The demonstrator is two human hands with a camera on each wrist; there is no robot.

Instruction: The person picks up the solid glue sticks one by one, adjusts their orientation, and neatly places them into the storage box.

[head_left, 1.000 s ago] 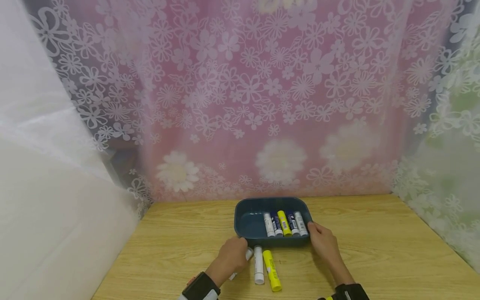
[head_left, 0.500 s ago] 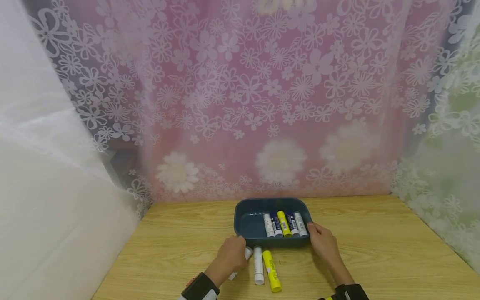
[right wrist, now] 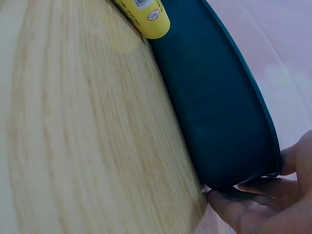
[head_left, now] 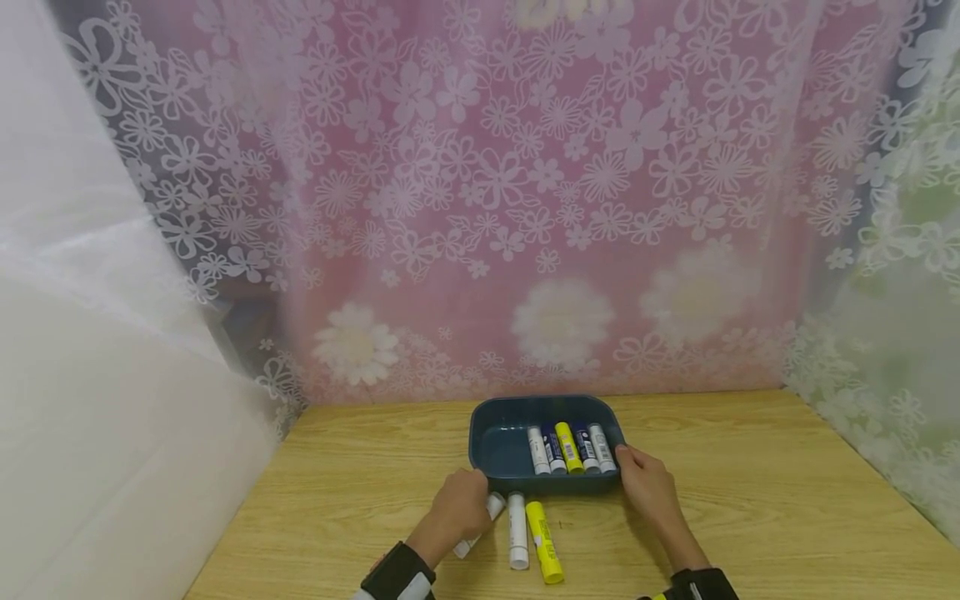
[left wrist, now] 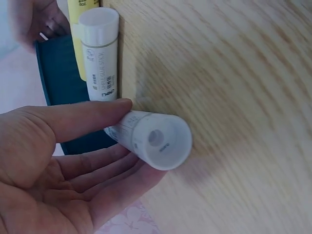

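Beside a dark-teal rectangular tray (right wrist: pixel 214 107) gripped by the right hand (head_left: pixel 648 488), a white cylindrical plastic glue stick (left wrist: pixel 153 139) is pinched by the left hand (head_left: pixel 459 503). Probably light, stiff and slick, it is best held mid-barrel.

head: soft, even light | left wrist: faint shadow on table (left wrist: pixel 239 92) | right wrist: dimmer — tray (right wrist: pixel 214 107) dark

Tray (head_left: pixel 501 454) of smooth teal plastic, glossy inside, white glue stick (left wrist: pixel 166 146) of smooth plastic, yellow glue stick (head_left: pixel 544 542) likewise smooth, wood-grain tabletop (head_left: pixel 720 475) that looks matt, floral backdrop (head_left: pixel 480 200) of thin, plastic-looking sheeting.
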